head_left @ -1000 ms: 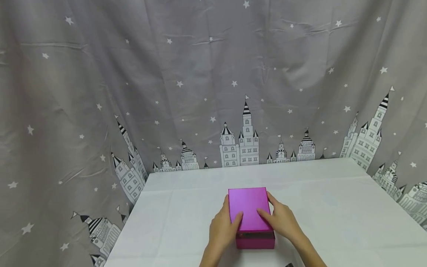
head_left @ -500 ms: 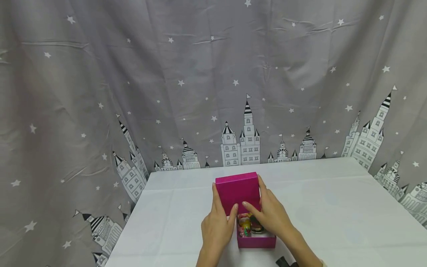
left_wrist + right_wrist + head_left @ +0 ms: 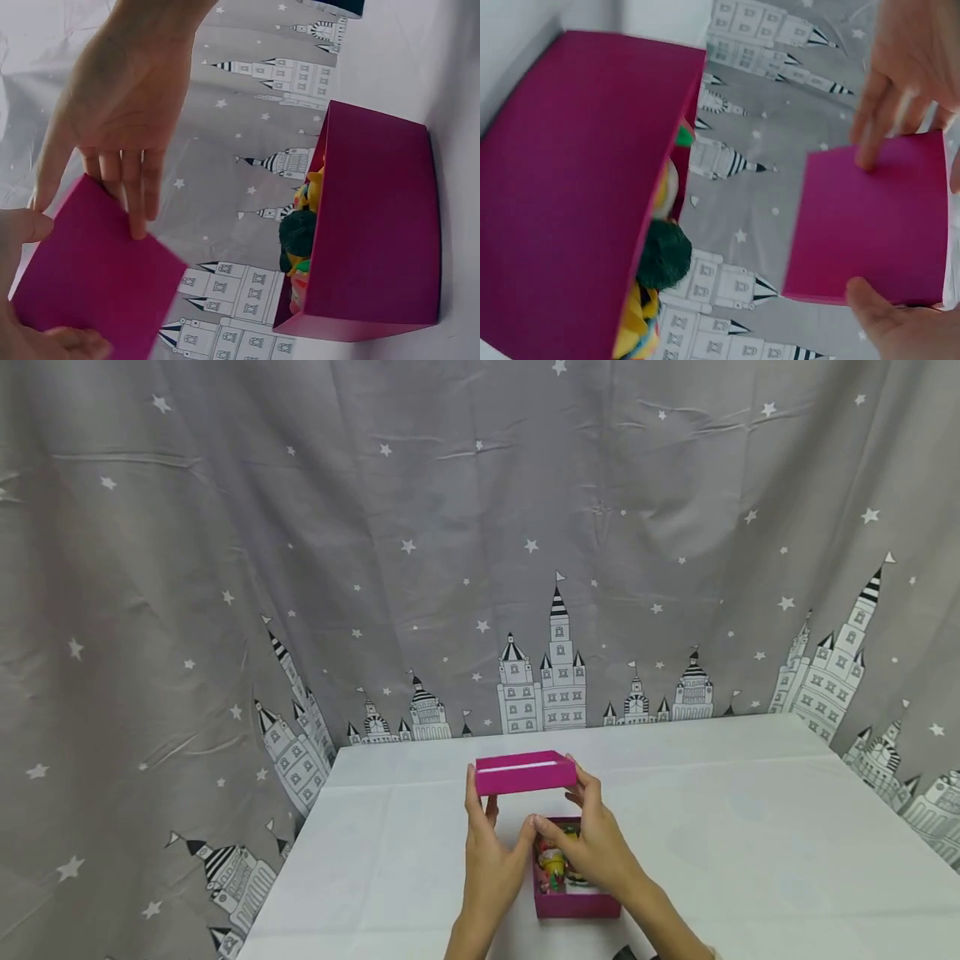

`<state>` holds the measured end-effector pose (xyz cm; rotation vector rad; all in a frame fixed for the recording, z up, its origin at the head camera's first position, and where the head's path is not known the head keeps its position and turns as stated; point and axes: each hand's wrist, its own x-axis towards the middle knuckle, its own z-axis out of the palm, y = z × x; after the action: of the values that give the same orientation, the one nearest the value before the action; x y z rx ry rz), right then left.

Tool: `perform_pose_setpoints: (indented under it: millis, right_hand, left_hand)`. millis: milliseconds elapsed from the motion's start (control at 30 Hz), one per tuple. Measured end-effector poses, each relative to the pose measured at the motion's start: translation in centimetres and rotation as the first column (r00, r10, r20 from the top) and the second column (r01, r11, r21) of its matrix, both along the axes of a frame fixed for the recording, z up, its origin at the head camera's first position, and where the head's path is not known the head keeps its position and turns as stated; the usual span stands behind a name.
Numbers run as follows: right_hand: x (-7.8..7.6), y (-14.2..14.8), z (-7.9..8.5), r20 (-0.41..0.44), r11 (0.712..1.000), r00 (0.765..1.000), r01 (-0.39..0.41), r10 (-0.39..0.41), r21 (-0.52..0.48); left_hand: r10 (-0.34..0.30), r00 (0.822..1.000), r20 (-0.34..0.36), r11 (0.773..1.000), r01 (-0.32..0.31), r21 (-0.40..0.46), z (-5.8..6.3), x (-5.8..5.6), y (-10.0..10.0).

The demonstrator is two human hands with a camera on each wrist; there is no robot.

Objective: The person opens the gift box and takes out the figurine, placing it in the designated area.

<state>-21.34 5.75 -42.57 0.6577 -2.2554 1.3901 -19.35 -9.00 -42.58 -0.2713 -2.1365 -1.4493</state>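
Both hands hold a magenta box lid (image 3: 527,775) tilted up in the air, apart from its box. My left hand (image 3: 491,872) grips the lid's left side, and my right hand (image 3: 603,847) grips its right side. In the head view the thumbs meet below the lid. Underneath, the magenta box (image 3: 577,906) stands uncovered on the white table. Colourful small items (image 3: 553,864) in yellow, red and green lie inside it, partly hidden by my right hand. A fuzzy dark green ball (image 3: 664,255) pokes up among them in the right wrist view.
A white cloth covers the table (image 3: 405,843). Behind it hangs a grey curtain (image 3: 450,527) printed with castles and stars. A dark object (image 3: 624,953) shows at the bottom edge, close to my right forearm.
The lid, which sat on the box a second ago, has been lifted off and tilted, moving up and slightly left. The box's contents have come into view.
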Motion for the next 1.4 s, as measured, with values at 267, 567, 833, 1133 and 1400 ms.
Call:
perform_pose_setpoints:
  millis: [267, 567, 833, 1133, 1400]
  right_hand:
    - [0.8, -1.9, -1.3, 0.027, 0.968, 1.000, -0.009, 0.016, -0.251]
    - [2.9, -5.8, -2.3, 0.067, 0.946, 0.997, 0.000, 0.023, -0.324]
    - [3.0, -10.5, -5.8, 0.111, 0.954, 0.991, -0.041, 0.077, -0.296]
    - [2.9, -12.3, -8.5, 0.211, 0.988, 0.977, 0.013, 0.021, -0.157]
    - [3.1, -12.4, -10.2, 0.273, 0.993, 0.962, 0.058, -0.028, -0.100]
  left_hand:
    - [0.079, 0.982, -0.174, 0.986, -0.051, 0.162, -1.0, 0.3, -0.9]
    - [0.184, 0.967, -0.178, 0.962, -0.139, 0.236, -3.4, 2.0, -4.0]
    - [0.265, 0.963, -0.045, 0.949, -0.252, 0.191, -5.8, 2.9, -8.6]
    - [0.304, 0.947, 0.103, 0.941, -0.315, 0.121, -9.0, 2.5, -10.7]
    - [0.263, 0.952, 0.153, 0.954, -0.281, 0.103, -10.7, 2.5, -11.5]
